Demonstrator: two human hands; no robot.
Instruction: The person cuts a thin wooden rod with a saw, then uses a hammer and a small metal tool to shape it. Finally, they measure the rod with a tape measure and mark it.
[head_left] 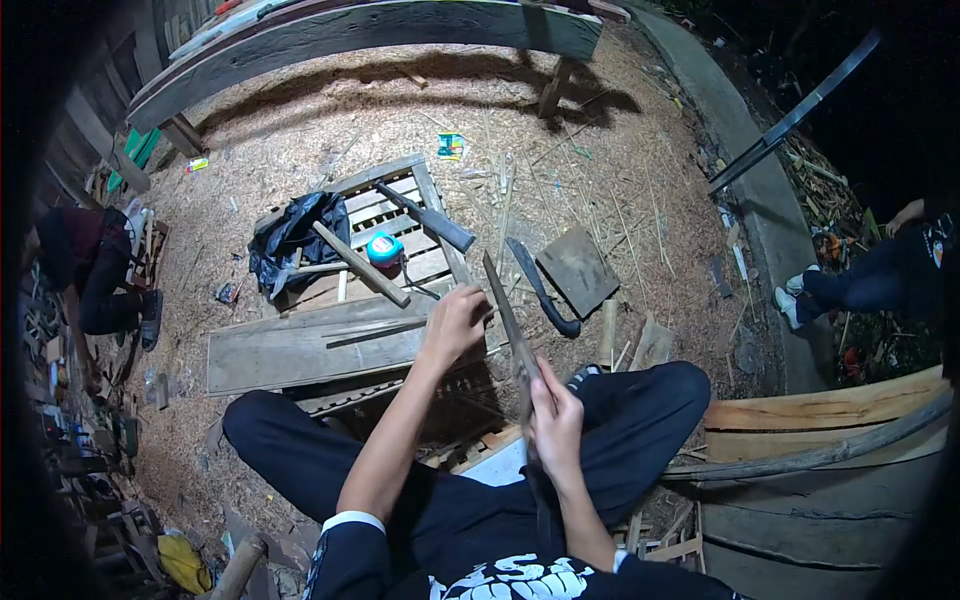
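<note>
My right hand (556,418) is wrapped round a long narrow blade-like strip (513,330), whose material I cannot make out; it slants up and away from my lap. Just left of the strip, my left hand (458,325) has its fingers curled together over the near end of a low slatted wooden bench; whatever they pinch is hidden. On the bench lie a weathered plank (280,352), a wooden stick (360,264), a blue tape measure (383,249) and a dark flat tool with a handle (428,217). A dark knife with a curved black handle (541,288) lies right of the strip.
A square wooden board (578,272) lies beyond the knife. A black plastic bag (300,240) is bunched at the bench's left. Boards and a curved pole (820,455) lie at right. One person crouches at left; another is at right. A long beam (370,45) crosses the back.
</note>
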